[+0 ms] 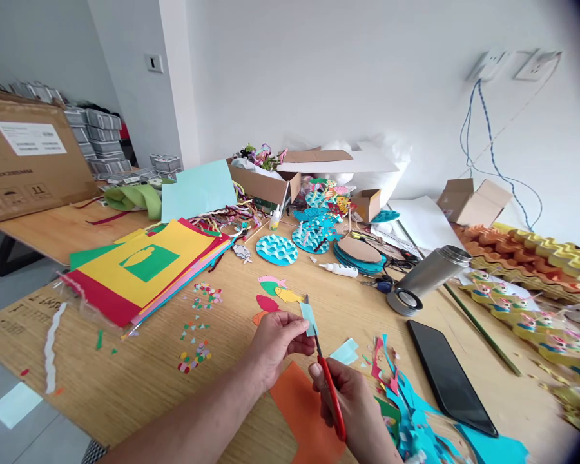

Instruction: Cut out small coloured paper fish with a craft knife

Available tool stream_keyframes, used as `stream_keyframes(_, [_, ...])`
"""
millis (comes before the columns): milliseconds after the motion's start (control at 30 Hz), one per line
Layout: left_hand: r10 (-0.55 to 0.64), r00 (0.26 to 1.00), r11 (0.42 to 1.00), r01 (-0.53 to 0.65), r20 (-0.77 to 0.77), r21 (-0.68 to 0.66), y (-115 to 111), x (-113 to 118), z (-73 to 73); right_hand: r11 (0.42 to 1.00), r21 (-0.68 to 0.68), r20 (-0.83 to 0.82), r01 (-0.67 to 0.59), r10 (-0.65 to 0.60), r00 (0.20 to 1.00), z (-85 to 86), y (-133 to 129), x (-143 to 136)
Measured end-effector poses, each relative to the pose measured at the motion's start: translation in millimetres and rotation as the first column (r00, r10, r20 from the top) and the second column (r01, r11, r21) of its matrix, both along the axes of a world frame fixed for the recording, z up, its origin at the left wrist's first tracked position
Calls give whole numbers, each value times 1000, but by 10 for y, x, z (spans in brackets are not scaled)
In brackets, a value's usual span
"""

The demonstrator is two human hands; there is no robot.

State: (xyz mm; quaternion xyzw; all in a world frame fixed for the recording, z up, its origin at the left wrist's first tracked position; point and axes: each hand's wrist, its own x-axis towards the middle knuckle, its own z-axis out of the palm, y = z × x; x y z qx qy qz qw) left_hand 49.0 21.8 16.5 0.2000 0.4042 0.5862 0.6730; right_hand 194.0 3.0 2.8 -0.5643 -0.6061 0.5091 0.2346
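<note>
My left hand (281,341) pinches a small pale blue piece of paper (308,314) between thumb and fingers. Red-handled scissors (332,396) are in my right hand (355,396), their blades lying along the paper's right edge. Whether the blades are cutting into it I cannot tell. Just beyond lie paper fish, among them a yellow fish (288,294) and a dark red fish (267,304). Beneath my hands rests an orange sheet (297,403), and a pale blue scrap (345,351) lies to the right.
Small paper dots (196,357) are grouped left of my hands, near stacked coloured sheets (149,264). On the right are blue scraps (418,412), a black phone (452,377) and a tilted metal flask (430,274). A white glue bottle (341,269) lies farther back.
</note>
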Motion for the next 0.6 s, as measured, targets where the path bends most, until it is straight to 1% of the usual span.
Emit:
stream_keyframes(133, [-5,1000,999,6,-23,44,10,-6,-26,1000,11,16,7,-8,1000,0,5,-5])
stream_keyframes(333, [-9,999,998,13,-51,62,13,-12,-35,1000,20,28,-3,3,1000,-11,1,-7])
stream_keyframes(600, [-14,997,998,19,-82,60,5,-4,-24,1000,8,-23,-29,29,999,-39,8,9])
